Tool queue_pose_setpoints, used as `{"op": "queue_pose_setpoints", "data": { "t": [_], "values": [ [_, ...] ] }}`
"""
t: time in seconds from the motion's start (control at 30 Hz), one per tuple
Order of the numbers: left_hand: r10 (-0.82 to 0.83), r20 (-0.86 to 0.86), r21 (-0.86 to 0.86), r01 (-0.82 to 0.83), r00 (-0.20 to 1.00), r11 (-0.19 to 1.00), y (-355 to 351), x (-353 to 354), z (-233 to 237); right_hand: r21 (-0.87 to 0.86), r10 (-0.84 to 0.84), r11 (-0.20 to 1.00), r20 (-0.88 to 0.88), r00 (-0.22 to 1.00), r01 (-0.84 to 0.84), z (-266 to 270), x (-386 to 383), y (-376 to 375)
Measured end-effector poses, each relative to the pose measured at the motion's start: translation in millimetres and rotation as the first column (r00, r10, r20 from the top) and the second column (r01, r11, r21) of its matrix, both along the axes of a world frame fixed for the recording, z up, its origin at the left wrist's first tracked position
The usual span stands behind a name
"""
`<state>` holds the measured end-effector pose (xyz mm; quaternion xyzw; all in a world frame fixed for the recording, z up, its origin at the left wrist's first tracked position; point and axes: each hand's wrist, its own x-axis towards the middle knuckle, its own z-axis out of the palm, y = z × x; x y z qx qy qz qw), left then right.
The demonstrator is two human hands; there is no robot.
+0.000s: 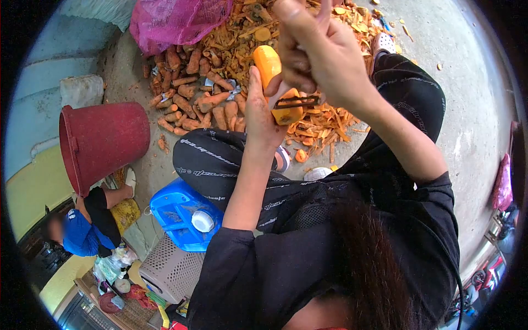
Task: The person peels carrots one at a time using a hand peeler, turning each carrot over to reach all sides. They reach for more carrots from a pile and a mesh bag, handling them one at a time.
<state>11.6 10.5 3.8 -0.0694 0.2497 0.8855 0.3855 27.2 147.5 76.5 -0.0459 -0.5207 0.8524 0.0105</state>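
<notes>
The left hand's (261, 113) grip is closed round a peeled carrot (268, 63), held above the knees. The right hand's (322, 55) grip is clamped on a peeler (297, 102), which lies against the carrot's lower end. Left of the carrot is a heap of unpeeled carrots (192, 99), and farther left a red bucket (104, 140).

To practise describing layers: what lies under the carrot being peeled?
Below the carrot, gripped by the left hand while the right hand works a peeler, lies a heap of orange peelings on the floor. The hands hide part of it.
</notes>
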Motion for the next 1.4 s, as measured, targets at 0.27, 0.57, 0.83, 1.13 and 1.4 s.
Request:
{"op": "queue_pose_setpoints", "data": {
  "t": [0.27,0.57,0.83,1.13,1.4],
  "values": [
    [-0.006,-0.124,-0.232,-0.023,0.992,0.973,4.1,12.9,6.6,0.162,-0.187,0.971,0.064,0.98,0.175,-19.4,-15.3,-9.9],
    [-0.116,-0.035,-0.048,0.114,0.993,0.992,2.2,11.6,4.2,0.008,-0.278,0.96,0.022,0.96,0.278,-17.1,-56.1,22.3],
    [-0.12,-0.174,-0.229,0.079,0.977,0.97,-1.0,11.7,6.4,0.752,-0.187,0.618,-0.144,0.972,0.231,0.5,-54.1,38.8],
    [0.004,-0.135,-0.174,-0.028,0.991,0.984,-1.1,-3.7,-3.1,0.729,-0.272,0.605,-0.188,0.944,0.32,8.1,-41.3,69.9],
    [-0.052,-0.121,-0.003,0.052,0.991,0.999,-1.9,-5.2,-0.9,0.773,0.036,0.631,-0.112,0.993,0.064,-2.8,-32.2,62.9]
  ]
}}
